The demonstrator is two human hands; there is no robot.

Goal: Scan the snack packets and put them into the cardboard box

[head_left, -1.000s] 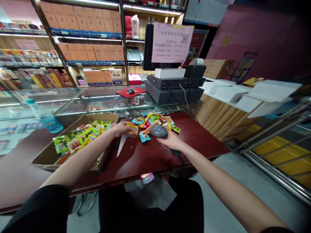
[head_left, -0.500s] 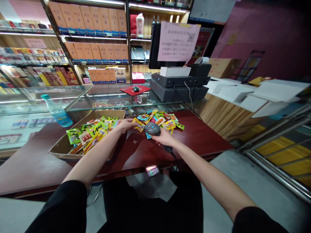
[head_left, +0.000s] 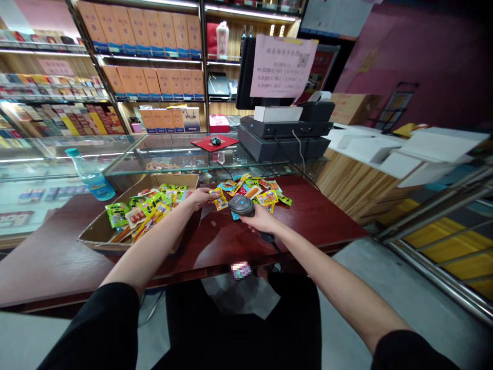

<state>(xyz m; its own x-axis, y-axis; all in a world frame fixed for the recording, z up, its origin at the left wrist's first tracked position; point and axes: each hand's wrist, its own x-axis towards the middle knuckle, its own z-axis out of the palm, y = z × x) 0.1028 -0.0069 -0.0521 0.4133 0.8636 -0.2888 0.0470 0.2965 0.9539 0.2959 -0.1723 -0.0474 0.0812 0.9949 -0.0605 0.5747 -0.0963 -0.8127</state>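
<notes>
L hand pinches yellow pkt by its edge, prob. to bare its face to scanner, gripped in R hand; pkt over worktop, near side of pile.

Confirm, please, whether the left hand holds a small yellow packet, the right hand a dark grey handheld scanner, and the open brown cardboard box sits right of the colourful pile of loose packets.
Not quite: the head view shows the cardboard box left of the colourful pile; the left hand does hold the yellow packet, and the right hand the dark grey scanner.
</notes>
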